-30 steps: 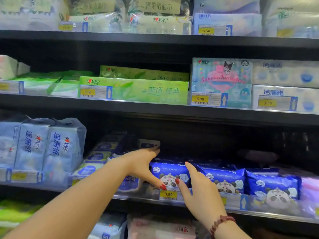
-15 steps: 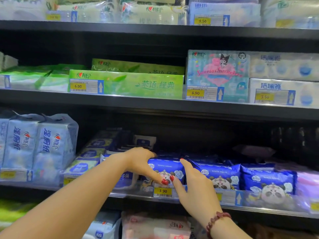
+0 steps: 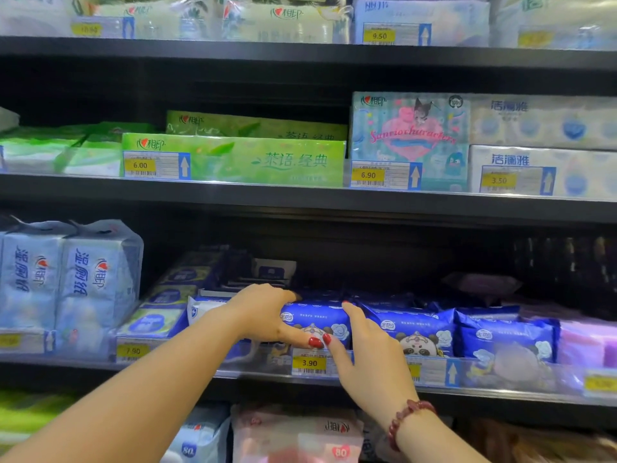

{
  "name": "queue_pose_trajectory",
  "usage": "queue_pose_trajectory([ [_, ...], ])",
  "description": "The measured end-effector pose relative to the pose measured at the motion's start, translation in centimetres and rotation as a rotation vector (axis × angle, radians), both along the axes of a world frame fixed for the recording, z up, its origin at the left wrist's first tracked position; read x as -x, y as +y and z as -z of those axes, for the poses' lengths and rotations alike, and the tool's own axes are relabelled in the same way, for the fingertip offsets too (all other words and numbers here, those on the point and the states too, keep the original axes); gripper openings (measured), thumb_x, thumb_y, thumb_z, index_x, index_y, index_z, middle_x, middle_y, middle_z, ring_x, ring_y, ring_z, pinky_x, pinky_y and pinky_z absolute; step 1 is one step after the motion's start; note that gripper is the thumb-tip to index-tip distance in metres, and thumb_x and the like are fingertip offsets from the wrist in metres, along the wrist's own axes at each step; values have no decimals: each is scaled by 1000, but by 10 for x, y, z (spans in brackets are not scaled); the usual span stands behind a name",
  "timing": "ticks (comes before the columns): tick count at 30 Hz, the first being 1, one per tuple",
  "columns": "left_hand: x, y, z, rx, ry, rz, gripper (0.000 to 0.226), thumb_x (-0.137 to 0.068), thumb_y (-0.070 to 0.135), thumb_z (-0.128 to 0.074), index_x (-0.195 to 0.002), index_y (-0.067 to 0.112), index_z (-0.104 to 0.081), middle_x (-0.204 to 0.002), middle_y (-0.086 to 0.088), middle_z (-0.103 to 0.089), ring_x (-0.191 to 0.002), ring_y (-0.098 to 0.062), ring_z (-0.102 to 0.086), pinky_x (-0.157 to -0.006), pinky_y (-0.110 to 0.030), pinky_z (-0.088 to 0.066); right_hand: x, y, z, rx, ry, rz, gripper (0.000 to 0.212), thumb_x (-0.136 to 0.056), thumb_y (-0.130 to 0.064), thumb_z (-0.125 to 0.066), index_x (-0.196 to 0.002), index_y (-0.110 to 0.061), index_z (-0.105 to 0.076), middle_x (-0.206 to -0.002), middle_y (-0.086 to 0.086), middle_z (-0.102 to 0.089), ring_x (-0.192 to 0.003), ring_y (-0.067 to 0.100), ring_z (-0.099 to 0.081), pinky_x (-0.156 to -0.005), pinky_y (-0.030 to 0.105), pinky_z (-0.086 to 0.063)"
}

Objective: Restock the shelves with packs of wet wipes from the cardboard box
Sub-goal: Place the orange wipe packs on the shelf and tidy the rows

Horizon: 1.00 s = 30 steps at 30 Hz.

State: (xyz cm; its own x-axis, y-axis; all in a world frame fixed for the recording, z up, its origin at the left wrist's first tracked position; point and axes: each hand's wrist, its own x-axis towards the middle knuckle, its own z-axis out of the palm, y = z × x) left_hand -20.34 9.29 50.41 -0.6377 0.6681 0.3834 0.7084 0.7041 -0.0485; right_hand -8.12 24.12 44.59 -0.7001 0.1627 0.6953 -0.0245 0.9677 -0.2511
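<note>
Thumbs had closed up since the earlier frames: a small gap between the two red nails a second ago, none now. Both thumb tips point(image 3: 315, 342) met low on the front face of the blue panda pack point(image 3: 314, 319). Left hand point(image 3: 263, 312): fingers curled over the pack's top left edge, thumb down the front, so the pack was gripped between them. Right hand point(image 3: 370, 362): index finger laid straight along the pack's upper right edge, thumb stretched across the front, the two spread wide apart; its other fingers were hidden behind the hand and their position could not be read. A red bead bracelet point(image 3: 409, 417) sat on the right wrist. The pack stood on the lower shelf point(image 3: 267, 385) behind the clear front rail point(image 3: 434, 372), directly above the 3.90 price tag point(image 3: 309, 363), touching the next panda pack point(image 3: 414, 329) on its right, with another point(image 3: 507, 339) beyond that. Pale blue tall packs point(image 3: 96, 282) stood well to the left, purple packs point(image 3: 587, 342) at the far right. The cardboard box was not in view. Judgement: the step in hand was seating and squaring this pack at the head of its row. The next move would call for letting go without tipping it, then going back to the box for another pack.
</note>
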Motion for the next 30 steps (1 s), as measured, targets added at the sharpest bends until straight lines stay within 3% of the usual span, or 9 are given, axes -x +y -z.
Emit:
queue_pose_trajectory([
  [4,-4,4,1,-3,-13,-8,77,-68,78,-56,-124,25,-51,-109,7,-67,-91,-12,-63,-85,-30,-51,-1,-1,-1,27,-14,-1,64,-99,-45,-41,-152,-23,-14,-137,-4,-51,-112,10,-56,-93,23,-46],
  [8,-11,2,-1,71,16,-49,87,-69,81,-50,-137,26,-40,-116,4,-64,-99,-15,-61,-83,-31,-49,-5,-3,-5,69,-46,-8,63,-99,-42,-45,-152,-24,-16,-139,-3,-48,-117,12,-54,-94,25,-47],
  [12,-21,3,-10,193,185,-86,94,-70,84,-44,-144,28,-31,-127,2,-59,-114,-20,-55,-93,-34,-46,-15,4,-18,72,-112,-68,56,-95,-32,-55,-146,-23,-31,-123,2,-56,-101,16,-57,-84,26,-47],
  [16,-38,13,1,-28,174,109,89,-73,72,-57,-146,28,-32,-143,8,-46,-130,-14,-44,-105,-32,-39,-37,29,-15,-2,31,-62,35,-89,-24,-63,-123,-21,-56,-110,-3,-58,-97,15,-59,-89,31,-50],
  [20,-53,34,17,-221,111,220,82,-75,64,-64,-145,31,-34,-145,12,-43,-132,-8,-39,-108,-28,-36,-57,70,-9,110,313,100,53,-77,-20,-78,-125,-12,-56,-117,3,-52,-107,17,-54,-93,24,-44],
  [22,-57,45,24,-275,125,213,81,-75,64,-63,-144,32,-35,-143,12,-46,-131,-9,-41,-108,-27,-35,-63,85,-11,290,242,176,62,-76,-30,-80,-128,-12,-52,-120,2,-48,-107,18,-54,-94,29,-46],
  [26,-57,57,30,-358,183,119,75,-76,66,-60,-141,36,-37,-136,12,-53,-125,-11,-47,-103,-28,-38,-59,89,-18,374,95,231,45,-75,-39,-79,-105,-20,-51,-117,-1,-42,-93,16,-60,-85,31,-53],
  [30,-53,63,32,-424,142,45,70,-71,71,-60,-133,41,-44,-124,8,-61,-114,-16,-53,-94,-31,-45,-53,83,-19,372,82,228,61,-82,-31,-73,-134,-13,-46,-128,3,-49,-112,17,-55,-98,30,-46],
])
